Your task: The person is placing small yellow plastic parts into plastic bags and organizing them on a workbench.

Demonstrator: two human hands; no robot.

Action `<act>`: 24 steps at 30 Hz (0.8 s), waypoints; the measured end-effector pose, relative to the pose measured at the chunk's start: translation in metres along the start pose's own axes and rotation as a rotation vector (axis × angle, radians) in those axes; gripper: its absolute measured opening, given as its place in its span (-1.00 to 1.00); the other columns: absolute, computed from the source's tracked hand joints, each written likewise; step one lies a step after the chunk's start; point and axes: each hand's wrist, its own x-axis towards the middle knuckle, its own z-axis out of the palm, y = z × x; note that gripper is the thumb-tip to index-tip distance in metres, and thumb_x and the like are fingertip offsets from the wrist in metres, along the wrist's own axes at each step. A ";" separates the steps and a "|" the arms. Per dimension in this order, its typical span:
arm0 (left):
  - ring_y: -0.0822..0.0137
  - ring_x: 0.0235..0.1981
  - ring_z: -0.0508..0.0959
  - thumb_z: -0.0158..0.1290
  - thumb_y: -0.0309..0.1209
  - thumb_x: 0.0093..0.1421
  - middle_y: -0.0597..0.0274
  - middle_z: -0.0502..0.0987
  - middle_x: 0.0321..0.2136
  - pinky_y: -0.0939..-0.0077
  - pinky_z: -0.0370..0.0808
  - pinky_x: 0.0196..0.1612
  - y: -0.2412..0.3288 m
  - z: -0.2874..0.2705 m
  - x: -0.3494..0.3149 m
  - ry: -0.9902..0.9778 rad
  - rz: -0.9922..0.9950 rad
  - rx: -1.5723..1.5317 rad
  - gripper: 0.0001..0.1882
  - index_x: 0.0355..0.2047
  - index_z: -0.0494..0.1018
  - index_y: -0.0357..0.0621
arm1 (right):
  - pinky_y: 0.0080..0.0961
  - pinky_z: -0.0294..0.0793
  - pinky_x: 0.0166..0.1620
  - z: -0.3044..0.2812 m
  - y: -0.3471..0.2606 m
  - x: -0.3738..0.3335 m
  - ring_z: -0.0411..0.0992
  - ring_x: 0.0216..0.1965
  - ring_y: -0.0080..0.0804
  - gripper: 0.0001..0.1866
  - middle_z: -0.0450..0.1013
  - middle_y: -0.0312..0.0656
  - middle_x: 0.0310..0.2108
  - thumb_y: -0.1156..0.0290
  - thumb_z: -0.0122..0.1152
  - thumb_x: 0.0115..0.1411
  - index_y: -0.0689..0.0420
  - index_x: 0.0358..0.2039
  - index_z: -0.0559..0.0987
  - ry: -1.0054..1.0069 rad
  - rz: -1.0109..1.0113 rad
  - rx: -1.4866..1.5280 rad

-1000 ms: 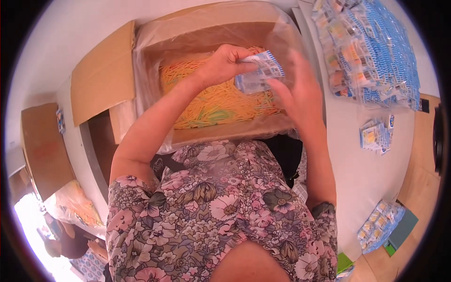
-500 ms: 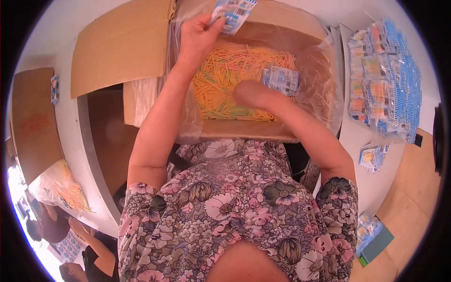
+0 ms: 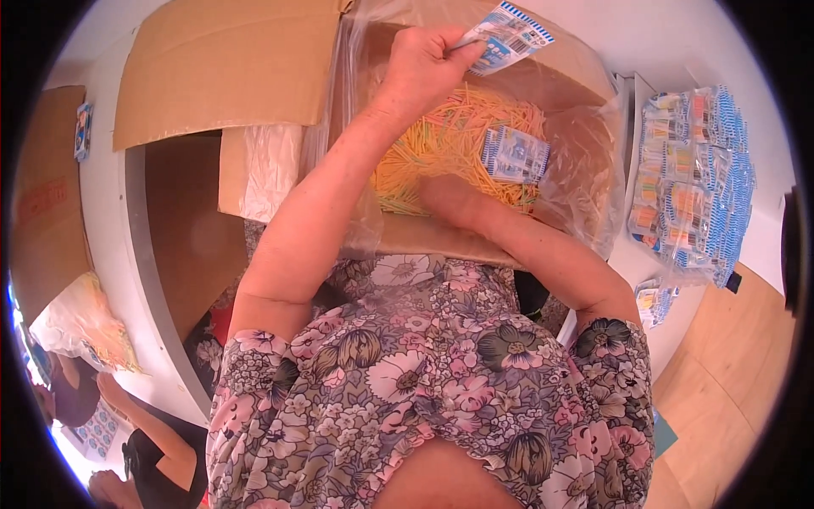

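My left hand (image 3: 426, 66) pinches a small blue-and-white plastic packet (image 3: 515, 41) by one end, above the far side of an open cardboard box (image 3: 462, 240). Thin sticks (image 3: 428, 153) in yellow, orange, pink and green lie loose inside the box, which has a clear plastic liner. My right hand (image 3: 454, 199) reaches down among them at the near side, and its fingers are hidden. Just beyond that hand, a few flat packets (image 3: 517, 155) of the same kind rest on the sticks.
To the right stands a large stack of filled packets (image 3: 691, 191), with a few more packets (image 3: 655, 301) nearer me. A cardboard flap (image 3: 225, 72) spreads out left of the box. At lower left are other people (image 3: 165, 450) and a bag of coloured sticks (image 3: 97, 327).
My left hand has moved right with the packet, which is now tilted differently over the box. My right hand stays low among the sticks. The whole view has shifted slightly.
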 end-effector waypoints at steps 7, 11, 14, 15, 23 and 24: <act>0.68 -0.53 0.38 0.06 -0.45 0.15 0.45 0.52 -0.56 0.68 0.39 -0.46 0.004 0.000 -0.002 -0.045 -0.125 -0.161 -0.82 -0.28 0.55 -0.28 | -0.30 0.49 -0.27 0.001 0.008 0.005 0.49 -0.28 -0.07 -0.84 0.49 0.05 -0.39 0.54 0.05 -0.03 0.24 -0.45 0.59 -0.110 -0.059 0.042; 0.64 -0.45 0.47 0.04 -0.46 0.16 0.37 0.58 -0.45 0.68 0.44 -0.37 0.009 -0.001 -0.003 -0.072 -0.164 -0.263 -0.80 -0.26 0.54 -0.32 | -0.32 0.48 -0.25 -0.023 0.004 0.003 0.48 -0.26 -0.07 -0.83 0.49 0.08 -0.36 0.53 0.11 -0.09 0.27 -0.44 0.58 -0.227 -0.056 0.009; 0.61 -0.41 0.50 0.04 -0.47 0.17 0.33 0.59 -0.41 0.66 0.45 -0.30 0.014 -0.005 -0.002 -0.109 -0.178 -0.334 -0.79 -0.23 0.53 -0.32 | -0.32 0.48 -0.41 -0.028 0.021 0.000 0.51 -0.47 -0.12 -0.81 0.49 0.07 -0.52 0.48 0.14 -0.15 0.31 -0.50 0.58 -0.107 0.004 0.179; 0.60 -0.41 0.50 0.05 -0.47 0.16 0.32 0.59 -0.41 0.65 0.45 -0.29 0.014 -0.008 -0.001 -0.131 -0.242 -0.349 -0.79 -0.23 0.54 -0.32 | -0.32 0.48 -0.41 -0.035 0.027 -0.004 0.51 -0.47 -0.12 -0.81 0.49 0.07 -0.52 0.48 0.14 -0.15 0.31 -0.50 0.58 -0.098 0.010 0.176; 0.50 -0.28 0.48 0.10 -0.53 0.05 0.24 0.58 -0.30 0.58 0.39 -0.14 0.027 -0.019 -0.013 -0.795 -0.173 -0.054 -0.82 -0.32 0.55 -0.35 | -0.59 0.38 -0.62 -0.103 0.064 -0.058 0.38 -0.70 -0.58 -0.86 0.46 -0.24 -0.65 0.45 0.26 -0.02 0.28 -0.50 0.58 0.450 0.265 1.161; 0.50 -0.28 0.48 0.10 -0.53 0.05 0.24 0.58 -0.30 0.58 0.39 -0.14 0.028 -0.012 -0.018 -0.802 -0.151 -0.049 -0.82 -0.32 0.55 -0.35 | -0.65 0.36 -0.59 -0.107 0.064 -0.065 0.37 -0.63 -0.64 -0.89 0.47 -0.31 -0.61 0.44 0.27 0.01 0.23 -0.50 0.59 0.531 0.168 1.243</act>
